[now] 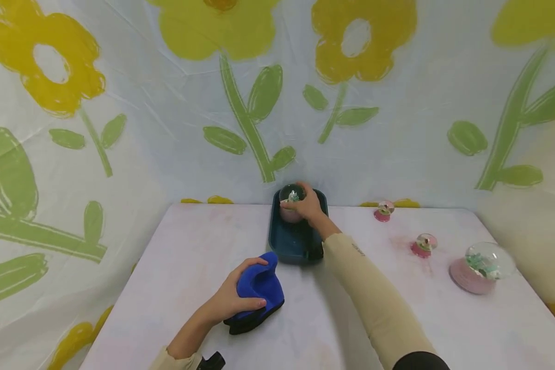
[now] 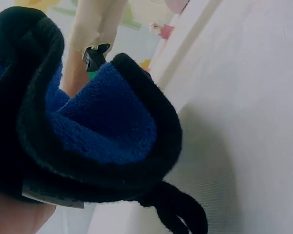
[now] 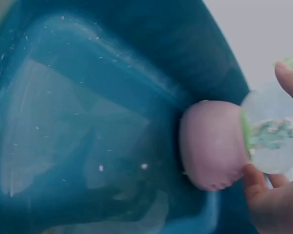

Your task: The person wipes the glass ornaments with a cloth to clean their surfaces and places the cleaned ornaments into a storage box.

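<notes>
In the head view my right hand (image 1: 309, 204) grips a snow globe (image 1: 291, 214) by its clear dome, thumb on one side and fingers on the other. The globe is at the far end of a dark teal basin (image 1: 289, 252). Its pink base (image 3: 212, 146) stands against the basin's end wall in the right wrist view. My left hand (image 1: 226, 300) holds a folded blue cloth (image 1: 261, 285) over the near table, thumb and fingers spread around it. A black border (image 2: 173, 131), a white label (image 2: 53, 195) and a black loop (image 2: 183, 209) show on the cloth.
To the right stand a large snow globe (image 1: 478, 270) with a pink base and two small pink ones, the nearer globe (image 1: 424, 245) and the farther globe (image 1: 384, 210). A flower-printed sheet (image 1: 176, 113) hangs behind the white table (image 1: 189, 246).
</notes>
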{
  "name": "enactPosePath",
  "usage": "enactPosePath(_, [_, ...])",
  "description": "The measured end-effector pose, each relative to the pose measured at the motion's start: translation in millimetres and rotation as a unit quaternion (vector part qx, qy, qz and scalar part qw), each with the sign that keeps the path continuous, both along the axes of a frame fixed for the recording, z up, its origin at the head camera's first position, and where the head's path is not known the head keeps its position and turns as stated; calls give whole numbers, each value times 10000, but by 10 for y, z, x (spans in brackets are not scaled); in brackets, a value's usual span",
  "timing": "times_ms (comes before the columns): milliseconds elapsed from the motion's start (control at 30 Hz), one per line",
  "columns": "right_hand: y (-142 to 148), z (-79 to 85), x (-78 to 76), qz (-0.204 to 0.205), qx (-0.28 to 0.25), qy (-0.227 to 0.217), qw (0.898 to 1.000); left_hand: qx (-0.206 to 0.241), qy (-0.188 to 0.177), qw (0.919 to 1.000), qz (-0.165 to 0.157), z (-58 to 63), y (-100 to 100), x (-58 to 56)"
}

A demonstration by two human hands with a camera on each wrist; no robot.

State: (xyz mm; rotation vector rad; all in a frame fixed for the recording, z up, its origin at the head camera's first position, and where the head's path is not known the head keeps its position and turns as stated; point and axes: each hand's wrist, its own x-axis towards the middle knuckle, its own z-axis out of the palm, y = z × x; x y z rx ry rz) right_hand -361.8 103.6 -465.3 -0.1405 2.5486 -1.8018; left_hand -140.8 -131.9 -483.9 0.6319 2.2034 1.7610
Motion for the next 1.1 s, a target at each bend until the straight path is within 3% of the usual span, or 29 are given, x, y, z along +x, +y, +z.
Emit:
enactPosePath(167, [39,140,54,-31,-13,-28,10000,-70,98,9999,72,13,-84,29])
enactPosePath(300, [156,230,147,-207,2,-225,9995,-92,-24,9999,115,17,-121,44])
enactPosePath(600, [664,496,343,-191,355,203,9990,178,-15,9998,-24,-13,73,25])
enactPosePath(833, [1256,432,419,-571,436,245,9971,249,-90,9995,-172,-83,148,-6])
enactPosePath(1100, [1796,261,448,-1426,173,-50,9896,238,-34,9993,-269,-86,165,-67])
